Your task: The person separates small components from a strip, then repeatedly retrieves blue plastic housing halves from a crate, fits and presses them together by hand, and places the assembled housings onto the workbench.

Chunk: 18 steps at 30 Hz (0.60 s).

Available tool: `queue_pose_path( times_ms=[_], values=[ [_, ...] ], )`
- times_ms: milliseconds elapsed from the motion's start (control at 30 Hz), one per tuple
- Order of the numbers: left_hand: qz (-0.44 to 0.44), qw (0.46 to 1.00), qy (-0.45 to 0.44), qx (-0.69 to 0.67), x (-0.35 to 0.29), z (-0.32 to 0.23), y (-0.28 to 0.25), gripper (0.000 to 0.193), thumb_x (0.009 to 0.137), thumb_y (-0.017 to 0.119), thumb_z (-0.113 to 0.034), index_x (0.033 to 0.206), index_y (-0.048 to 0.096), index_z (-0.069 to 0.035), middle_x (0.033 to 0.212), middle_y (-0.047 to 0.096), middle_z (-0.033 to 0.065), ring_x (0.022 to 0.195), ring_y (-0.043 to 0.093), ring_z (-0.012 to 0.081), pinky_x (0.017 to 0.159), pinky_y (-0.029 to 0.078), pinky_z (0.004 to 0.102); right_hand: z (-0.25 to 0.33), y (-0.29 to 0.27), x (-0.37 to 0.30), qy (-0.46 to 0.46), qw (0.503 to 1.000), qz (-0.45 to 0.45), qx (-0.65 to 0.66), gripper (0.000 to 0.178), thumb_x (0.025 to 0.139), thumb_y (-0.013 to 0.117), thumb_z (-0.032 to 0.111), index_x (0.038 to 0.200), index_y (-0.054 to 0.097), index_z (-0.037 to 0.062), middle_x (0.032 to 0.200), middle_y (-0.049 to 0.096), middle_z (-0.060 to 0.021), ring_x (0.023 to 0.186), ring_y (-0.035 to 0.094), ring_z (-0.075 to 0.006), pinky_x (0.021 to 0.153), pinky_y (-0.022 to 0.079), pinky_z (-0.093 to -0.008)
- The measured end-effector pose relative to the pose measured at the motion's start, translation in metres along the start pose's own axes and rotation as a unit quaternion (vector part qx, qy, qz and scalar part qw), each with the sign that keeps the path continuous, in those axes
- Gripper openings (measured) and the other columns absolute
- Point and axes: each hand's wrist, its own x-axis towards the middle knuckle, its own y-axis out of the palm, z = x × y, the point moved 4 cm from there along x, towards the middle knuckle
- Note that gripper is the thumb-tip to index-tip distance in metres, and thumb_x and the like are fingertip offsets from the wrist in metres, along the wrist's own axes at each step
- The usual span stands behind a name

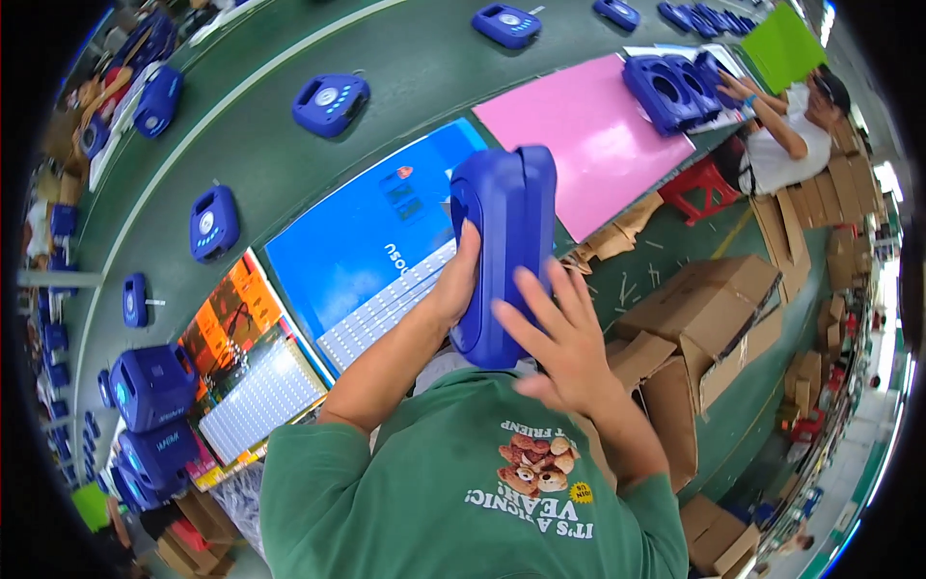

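Observation:
I hold a blue plastic speaker casing (506,232) upright in front of me, edge-on to the camera. My left hand (455,288) grips its left side, thumb wrapped over the edge. On the lower right side my right hand (559,340) lies with fingers spread against the casing. The casing hangs above a blue sheet (352,241) on the green work table (260,125). My green shirt fills the lower middle of the view.
More blue casings (330,102) lie spaced along the green belt, and several stand at the left (152,386). A pink sheet (584,130) and an orange box (236,323) flank the blue sheet. Cardboard boxes (709,309) stand to the right. Another person (791,125) works at the top right beside a red stool (702,188).

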Motion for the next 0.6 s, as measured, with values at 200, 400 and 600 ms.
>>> queue_pose_path(
  times_ms=[200,400,600],
  values=[
    [0.158,0.969,-0.052,0.182,-0.024,-0.006,0.026,0.076,0.092,0.024,-0.062,0.141,0.031,-0.004,0.136,0.043,0.0130,0.123,0.045,0.0219,0.100,0.039,0.0343,-0.072,-0.040,0.062,0.107,0.986,-0.106,-0.073,0.064,0.083,0.053,0.053,0.133,0.046,0.0134,0.136,0.042,-0.0192,0.123,0.042,-0.0387,0.101,0.030,-0.0561],
    [0.090,0.980,-0.140,0.108,-0.021,0.008,0.011,0.084,0.086,0.035,-0.068,0.141,0.028,-0.004,0.134,0.045,0.0151,0.116,0.051,0.0237,0.096,0.044,0.0366,-0.099,-0.050,0.051,0.208,0.896,-0.210,0.330,0.052,0.087,0.061,0.027,0.129,0.048,-0.0013,0.117,0.058,-0.0218,0.107,0.058,-0.0252,0.093,0.043,-0.0328],
    [0.071,0.980,-0.180,0.054,-0.032,0.007,0.009,0.083,0.087,0.036,-0.066,0.141,0.029,-0.004,0.135,0.043,0.0162,0.118,0.051,0.0253,0.097,0.044,0.0378,-0.082,-0.022,0.047,0.231,0.932,-0.181,0.215,0.057,0.076,0.073,0.026,0.122,0.054,-0.0024,0.103,0.064,-0.0144,0.093,0.061,-0.0180,0.085,0.046,-0.0294]
  ],
)
